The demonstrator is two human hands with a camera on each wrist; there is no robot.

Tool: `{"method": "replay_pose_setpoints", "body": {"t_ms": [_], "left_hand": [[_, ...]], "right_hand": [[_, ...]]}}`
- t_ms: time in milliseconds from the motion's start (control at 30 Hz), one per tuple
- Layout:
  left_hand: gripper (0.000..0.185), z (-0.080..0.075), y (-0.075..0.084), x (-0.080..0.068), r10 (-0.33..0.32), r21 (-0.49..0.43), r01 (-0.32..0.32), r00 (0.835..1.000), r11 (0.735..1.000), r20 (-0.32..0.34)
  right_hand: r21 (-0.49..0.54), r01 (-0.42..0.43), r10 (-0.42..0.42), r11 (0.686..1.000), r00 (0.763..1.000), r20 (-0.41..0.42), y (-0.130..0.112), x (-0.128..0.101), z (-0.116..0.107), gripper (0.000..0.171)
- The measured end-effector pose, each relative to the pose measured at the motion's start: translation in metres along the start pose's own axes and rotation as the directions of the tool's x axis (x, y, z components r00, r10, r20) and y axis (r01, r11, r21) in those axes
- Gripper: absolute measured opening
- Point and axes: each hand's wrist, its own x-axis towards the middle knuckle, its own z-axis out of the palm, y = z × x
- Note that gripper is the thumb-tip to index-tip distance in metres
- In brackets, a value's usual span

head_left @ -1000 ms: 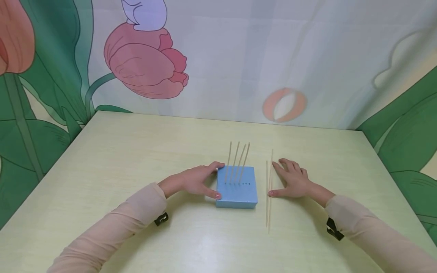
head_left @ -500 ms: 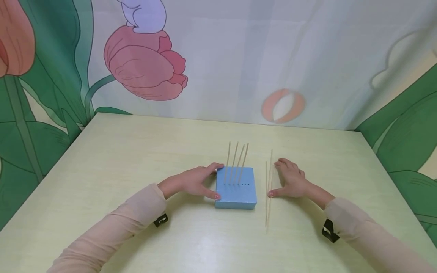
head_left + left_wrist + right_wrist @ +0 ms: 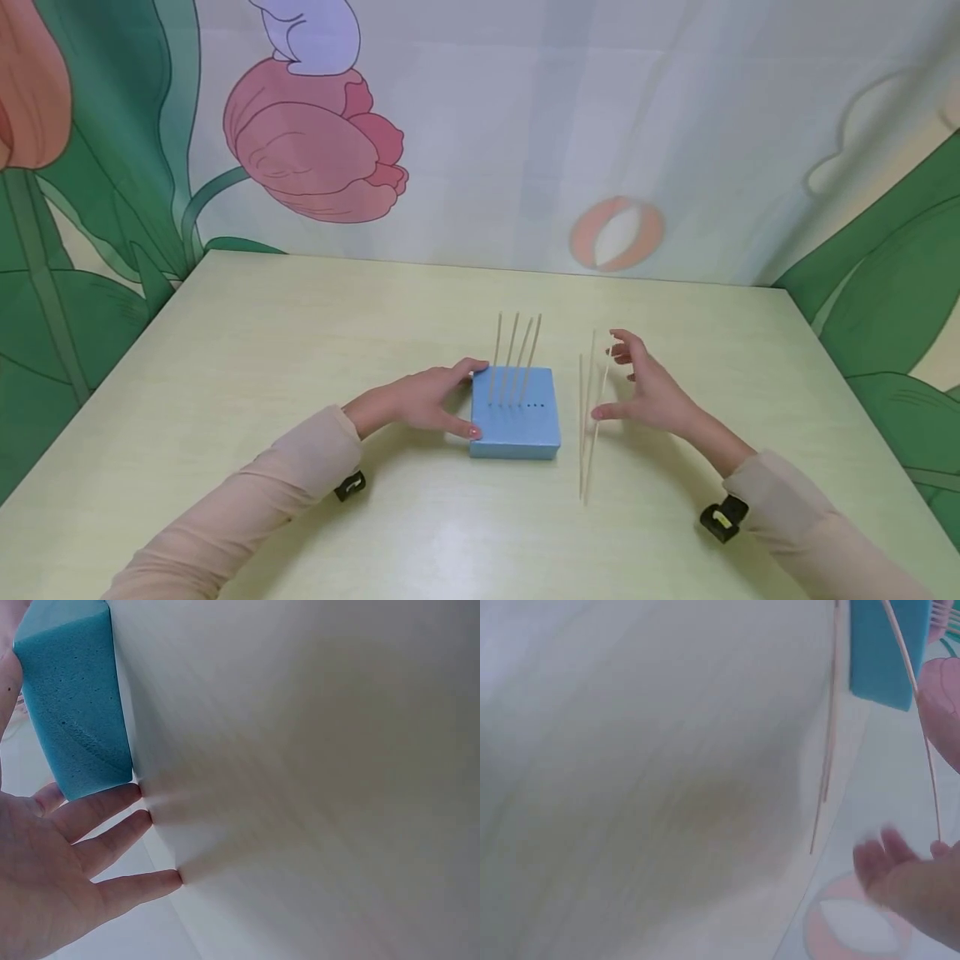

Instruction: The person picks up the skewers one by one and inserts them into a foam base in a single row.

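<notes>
Left of the blue block, my straight-fingered left hand touches it; right of it, my half-curled right hand pinches a stick. Only the head view shows the block's holes.

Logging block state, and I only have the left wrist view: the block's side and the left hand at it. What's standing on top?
Observer: Head view shows four thin sticks upright or slightly leaning, in a row in the blue block.
Operator: Anything else on that top face?
Observer: Yes, three dark holes with nothing in them, continuing the row to the right.
Operator: And what's happening off to the right of it?
Observer: The right hand holds a loose stick at the thumb and a fingertip; the right wrist view shows that best.
</notes>
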Motion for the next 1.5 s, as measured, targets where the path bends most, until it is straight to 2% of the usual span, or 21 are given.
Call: {"method": "replay_pose_setpoints", "body": {"t_ms": [100, 200, 267, 367, 433, 533, 633, 733, 867, 1067, 1300, 1500], "left_hand": [[0.091, 0.000, 0.000, -0.001, 0.003, -0.006, -0.003, 1.000, 1.000, -0.002], [0.091, -0.001, 0.000, -0.002, 0.007, -0.008, -0.007, 1.000, 1.000, -0.005], [0.091, -0.001, 0.000, -0.002, 0.002, -0.005, -0.002, 1.000, 1.000, -0.004], [0.091, -0.001, 0.000, -0.002, 0.004, -0.003, -0.004, 1.000, 1.000, -0.009], [0.091, 0.000, 0.000, -0.002, 0.004, 0.000, -0.004, 1.000, 1.000, -0.009], [0.091, 0.000, 0.000, -0.002, 0.008, -0.002, -0.008, 1.000, 1.000, -0.011], [0.091, 0.000, 0.000, -0.002, 0.008, -0.008, -0.008, 1.000, 1.000, -0.008], [0.091, 0.000, 0.000, -0.002, 0.008, -0.016, -0.008, 1.000, 1.000, -0.005], [0.091, 0.000, -0.001, -0.002, 0.009, -0.023, -0.009, 1.000, 1.000, -0.004], [0.091, 0.000, -0.001, -0.002, 0.008, -0.013, -0.008, 1.000, 1.000, -0.007], [0.091, -0.001, 0.000, -0.003, 0.010, -0.018, -0.011, 1.000, 1.000, -0.008], [0.091, 0.000, 0.000, -0.003, 0.009, -0.010, -0.009, 1.000, 1.000, -0.008]], "right_hand": [[0.167, -0.024, 0.021, 0.986, 1.000, 0.018, -0.005, -0.002, -0.001, 0.106], [0.300, -0.056, 0.046, 0.952, 0.998, 0.041, -0.009, -0.005, -0.002, 0.106], [0.354, -0.068, 0.056, 0.933, 0.997, 0.045, -0.012, -0.007, -0.003, 0.105], [0.387, -0.042, 0.048, 0.921, 0.999, -0.004, -0.017, -0.010, -0.006, 0.100], [0.385, 0.000, 0.024, 0.923, 0.998, -0.058, -0.023, -0.011, -0.009, 0.091], [0.330, 0.082, -0.034, 0.941, 0.988, -0.150, -0.032, -0.012, -0.015, 0.067], [0.264, 0.158, -0.098, 0.952, 0.969, -0.225, -0.042, -0.012, -0.020, 0.043], [0.220, 0.225, -0.161, 0.949, 0.948, -0.276, -0.051, -0.010, -0.023, 0.030], [0.185, 0.311, -0.244, 0.932, 0.918, -0.314, -0.061, -0.007, -0.026, 0.024], [0.181, 0.377, -0.299, 0.908, 0.888, -0.348, -0.074, -0.001, -0.024, 0.022], [0.210, 0.400, -0.310, 0.892, 0.880, -0.359, -0.085, 0.005, -0.015, 0.016], [0.215, 0.434, -0.336, 0.875, 0.864, -0.376, -0.091, 0.010, -0.006, 0.015]]}}
